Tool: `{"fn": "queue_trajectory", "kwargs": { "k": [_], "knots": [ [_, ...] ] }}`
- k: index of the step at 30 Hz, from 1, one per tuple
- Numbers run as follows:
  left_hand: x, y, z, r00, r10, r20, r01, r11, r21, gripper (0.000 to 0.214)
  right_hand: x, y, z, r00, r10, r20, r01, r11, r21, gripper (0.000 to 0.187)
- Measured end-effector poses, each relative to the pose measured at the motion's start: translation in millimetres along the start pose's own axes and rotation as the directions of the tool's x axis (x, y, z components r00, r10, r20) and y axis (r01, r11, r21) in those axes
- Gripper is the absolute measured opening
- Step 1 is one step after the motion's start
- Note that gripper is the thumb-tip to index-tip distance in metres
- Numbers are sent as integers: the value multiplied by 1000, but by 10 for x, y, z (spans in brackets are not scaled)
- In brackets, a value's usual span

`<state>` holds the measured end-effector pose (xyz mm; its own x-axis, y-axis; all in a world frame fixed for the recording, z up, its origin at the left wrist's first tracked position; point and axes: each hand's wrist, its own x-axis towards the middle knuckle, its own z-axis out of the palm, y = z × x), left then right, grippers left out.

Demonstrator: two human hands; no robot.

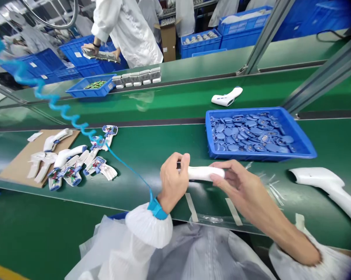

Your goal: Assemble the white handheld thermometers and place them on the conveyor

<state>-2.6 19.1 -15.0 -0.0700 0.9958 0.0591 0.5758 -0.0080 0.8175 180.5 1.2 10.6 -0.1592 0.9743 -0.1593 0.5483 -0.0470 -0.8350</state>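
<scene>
Between my two hands is a white infrared thermometer, held level above the green bench. My left hand is closed around its left end and covers much of it. At its right end, the fingers and thumb of my right hand pinch the tip. A blue wrist strap with a coiled cord is on my left wrist. Another white thermometer lies on the bench to the right of my right hand. Behind my hands sits a blue tray of blue oval parts.
At left, opened thermometer halves with wiring lie beside and on a cardboard sheet. A white thermometer rests on the green conveyor. Beyond it are a small blue tray and a co-worker in white. Metal posts rise at right.
</scene>
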Motion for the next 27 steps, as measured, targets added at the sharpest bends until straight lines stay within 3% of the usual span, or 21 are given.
{"fn": "queue_trajectory", "kwargs": {
  "k": [1,3,6,8,9,11,13,14,15,16,17,19,20,21,23,25,27],
  "knots": [
    [-8,-29,59,994,-95,-55,94,995,-20,47,-54,-7,46,997,-20,78,20,1000,-5,27],
    [5,-69,158,985,-165,-46,165,986,-8,55,-163,-35,195,988,-99,120,108,991,-74,25],
    [77,-81,155,996,-94,-4,94,996,11,52,-287,-57,440,978,-206,-45,195,965,-174,28],
    [107,-80,34,998,-52,42,52,999,-16,40,-288,-50,521,981,-169,-93,158,981,-116,28],
    [104,-85,-46,997,-39,65,42,998,-41,31,-256,-45,525,992,-92,-86,90,996,-27,30],
    [57,-117,-195,996,26,85,-17,994,-111,23,-139,-45,485,982,187,24,-188,952,244,35],
    [-9,-175,-271,996,92,12,-88,980,-176,26,8,-58,433,880,409,240,-474,764,438,38],
    [-30,-211,-272,995,86,-59,-96,978,-186,30,72,-67,424,828,446,340,-560,680,474,39],
    [-35,-250,-251,990,52,-134,-76,980,-183,36,120,-77,433,803,442,401,-594,654,469,40],
    [-18,-293,-215,980,2,-199,-36,985,-169,42,150,-86,464,815,407,412,-568,701,431,40],
    [18,-337,-170,967,-46,-252,8,989,-150,46,161,-93,513,860,343,378,-479,798,367,40],
    [134,-425,-86,957,-66,-281,42,995,-90,51,141,-101,652,953,125,277,-166,978,130,38],
    [199,-463,-56,962,-50,-269,37,998,-53,54,121,-103,730,973,1,229,7,999,-35,36],
    [259,-494,-37,966,-33,-255,31,999,-11,56,104,-102,804,975,-98,199,137,972,-190,36],
    [347,-529,-40,972,-10,-234,30,996,84,57,94,-95,912,966,-193,169,247,878,-410,42],
    [390,-540,-99,981,9,-192,23,986,166,54,119,-79,926,963,-211,168,267,830,-490,44],
    [428,-549,-225,997,35,-70,-18,974,228,52,173,-62,838,956,-225,189,288,841,-458,42]
  ]
}}
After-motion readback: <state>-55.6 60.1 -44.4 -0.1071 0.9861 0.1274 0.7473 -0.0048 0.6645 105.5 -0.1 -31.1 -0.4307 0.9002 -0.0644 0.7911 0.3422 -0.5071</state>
